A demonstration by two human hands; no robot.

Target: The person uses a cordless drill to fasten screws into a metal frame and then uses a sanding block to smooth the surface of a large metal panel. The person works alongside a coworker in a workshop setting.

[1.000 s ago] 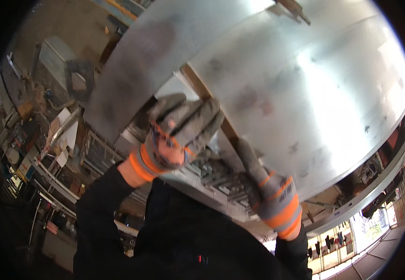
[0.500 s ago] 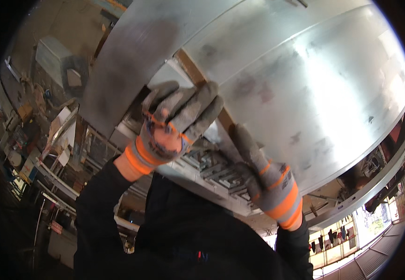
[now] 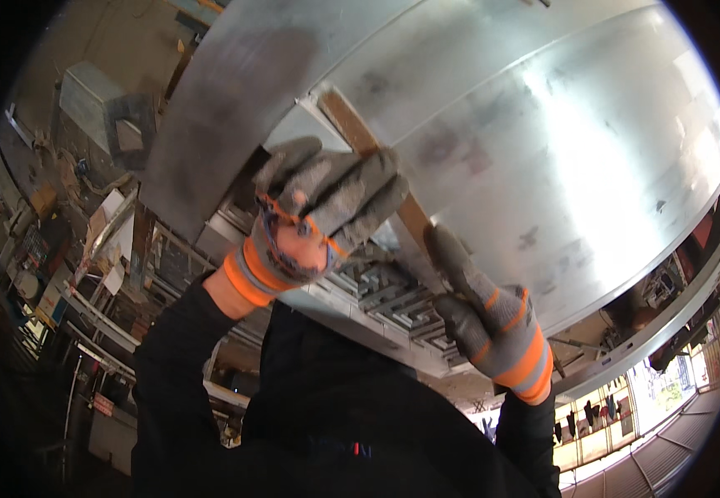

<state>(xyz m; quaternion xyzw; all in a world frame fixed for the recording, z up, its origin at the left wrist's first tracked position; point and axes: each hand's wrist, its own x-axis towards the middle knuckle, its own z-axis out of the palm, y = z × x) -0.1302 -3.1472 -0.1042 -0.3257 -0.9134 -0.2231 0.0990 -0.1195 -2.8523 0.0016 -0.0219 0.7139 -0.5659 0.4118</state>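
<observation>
A narrow brown strip [image 3: 412,217], wood or rusty metal, lies slantwise along the near edge of a large shiny sheet-metal panel [image 3: 493,183]. Both my hands wear grey gloves with orange bands. My left hand [image 3: 318,207] is bent over the strip's middle, fingers side by side and closed on it; its fingertips and thumb are partly hidden. Around the strip's lower end, my right hand [image 3: 493,319] is closed, with the thumb below and a finger along the edge. Beneath the left fingers, a pale flat metal piece [image 3: 306,124] shows beside the strip.
Below the strip is a metal framework [image 3: 393,299] with a pattern of short bars. A dark, curved sheet section [image 3: 227,124] adjoins the panel on the left. Scrap and frames [image 3: 111,241] crowd the far left floor. A long metal rail [image 3: 651,332] curves along the lower right.
My right hand has shifted right and slightly down. The brown strip has moved a little rightward, and my left hand has gone slightly right with it.
</observation>
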